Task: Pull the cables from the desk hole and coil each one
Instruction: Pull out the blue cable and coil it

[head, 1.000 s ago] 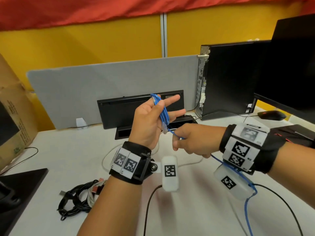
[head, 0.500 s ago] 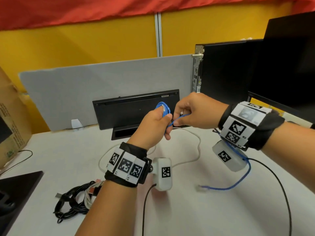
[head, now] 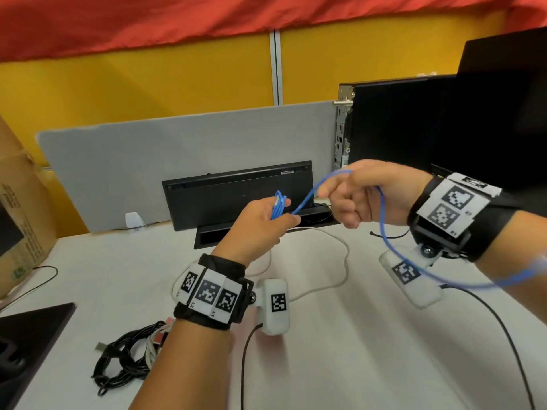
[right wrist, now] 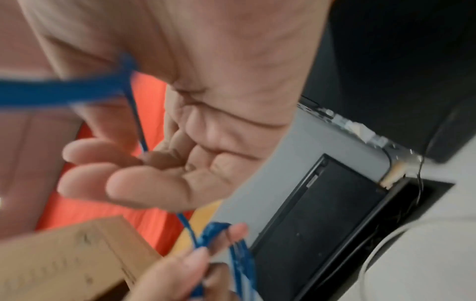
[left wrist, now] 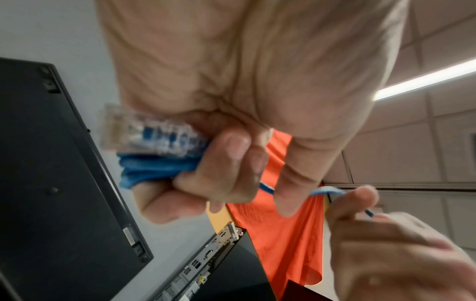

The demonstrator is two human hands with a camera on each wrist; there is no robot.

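Observation:
My left hand point(head: 282, 217) is raised over the desk and grips a small bundle of blue cable point(head: 279, 202) loops. The left wrist view shows the fingers point(left wrist: 219, 163) curled round the blue loops point(left wrist: 154, 169), with the clear plug point(left wrist: 144, 132) sticking out. A strand runs up to my right hand point(head: 328, 199), which pinches it by the index finger. From there the strand drops behind the wrist and swings off to the right, blurred. In the right wrist view the cable point(right wrist: 139, 130) passes between the curled fingers point(right wrist: 103, 156). The desk hole point(head: 266, 230) lies behind both hands.
A raised black lid point(head: 236, 190) stands over the hole, before a grey partition point(head: 177, 149). A white cable point(head: 346, 255) loops on the desk. A bundle of black cables point(head: 124, 359) lies front left. A black computer case point(head: 393, 122) stands at right, a cardboard box point(head: 20, 202) at left.
My right hand has moved right, away from the left, drawing a length of blue cable out between them. The cable's free tail has lifted off the desk and swung right.

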